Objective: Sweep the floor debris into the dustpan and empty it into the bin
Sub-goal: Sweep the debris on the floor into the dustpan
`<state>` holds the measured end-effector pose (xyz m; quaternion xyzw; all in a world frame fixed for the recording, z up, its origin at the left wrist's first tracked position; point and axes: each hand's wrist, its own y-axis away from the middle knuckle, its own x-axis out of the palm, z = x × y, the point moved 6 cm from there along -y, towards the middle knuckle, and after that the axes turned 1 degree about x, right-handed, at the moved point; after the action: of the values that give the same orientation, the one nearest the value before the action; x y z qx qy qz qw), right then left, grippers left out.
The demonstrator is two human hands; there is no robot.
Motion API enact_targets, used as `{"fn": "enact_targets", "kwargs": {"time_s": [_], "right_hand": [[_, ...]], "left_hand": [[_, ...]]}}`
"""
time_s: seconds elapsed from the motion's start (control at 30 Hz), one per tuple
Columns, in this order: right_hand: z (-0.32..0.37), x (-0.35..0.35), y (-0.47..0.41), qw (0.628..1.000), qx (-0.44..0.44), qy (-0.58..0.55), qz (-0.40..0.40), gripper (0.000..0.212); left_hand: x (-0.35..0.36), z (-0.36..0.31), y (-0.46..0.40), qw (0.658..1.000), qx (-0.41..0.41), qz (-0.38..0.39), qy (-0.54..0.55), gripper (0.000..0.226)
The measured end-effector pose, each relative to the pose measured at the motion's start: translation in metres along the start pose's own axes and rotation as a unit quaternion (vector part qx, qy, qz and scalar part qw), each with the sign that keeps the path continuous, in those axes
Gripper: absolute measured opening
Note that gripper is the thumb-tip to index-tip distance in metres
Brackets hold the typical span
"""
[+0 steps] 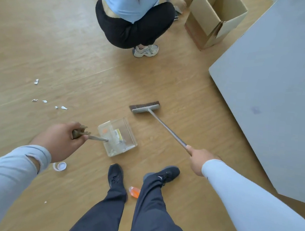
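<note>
Dark trousers (139,215) stand on wood-grain vinyl floor (61,52) strewn with white paper scraps (64,107) — left grip (61,140) clenched on the clear plastic dustpan (117,137) handle, right grip (198,160) clenched on the metal broom (145,107) pole, near a grey cabinet (279,89) and cardboard box (215,19).

A single wide-angle camera sits on the person's head and looks forward and steeply down at the wooden floor (62,43). The wearer's own legs and dark shoes (116,174) fill the bottom centre, and both sleeved arms reach in from the lower corners. Straight lines bow toward the edges. The far floor, with a cardboard box (211,19), lies at the top.
</note>
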<state>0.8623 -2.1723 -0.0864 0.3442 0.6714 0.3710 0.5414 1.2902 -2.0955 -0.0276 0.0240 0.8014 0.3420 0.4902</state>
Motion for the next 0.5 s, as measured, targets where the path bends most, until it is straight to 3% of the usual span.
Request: {"fn": "enact_targets", "kwargs": {"time_s": [0.1, 0.23, 0.37, 0.5], "right_hand": [[-0.049, 0.029, 0.023, 0.999, 0.026, 0.035, 0.028, 0.076], [-0.103, 0.045, 0.054, 0.998, 0.043, 0.029, 0.027, 0.058], [-0.124, 0.055, 0.083, 0.989, 0.031, -0.146, 0.016, 0.051], [-0.123, 0.063, 0.106, 0.949, 0.077, -0.305, 0.01, 0.048]], "left_hand": [[0.004, -0.003, -0.002, 1.0, 0.007, 0.004, -0.009, 0.023], [0.008, -0.014, -0.003, 0.999, 0.019, 0.013, -0.026, 0.025], [0.012, -0.029, -0.007, 0.998, 0.039, 0.029, -0.045, 0.023], [0.019, -0.049, -0.015, 0.994, 0.068, 0.049, -0.075, 0.026]]}}
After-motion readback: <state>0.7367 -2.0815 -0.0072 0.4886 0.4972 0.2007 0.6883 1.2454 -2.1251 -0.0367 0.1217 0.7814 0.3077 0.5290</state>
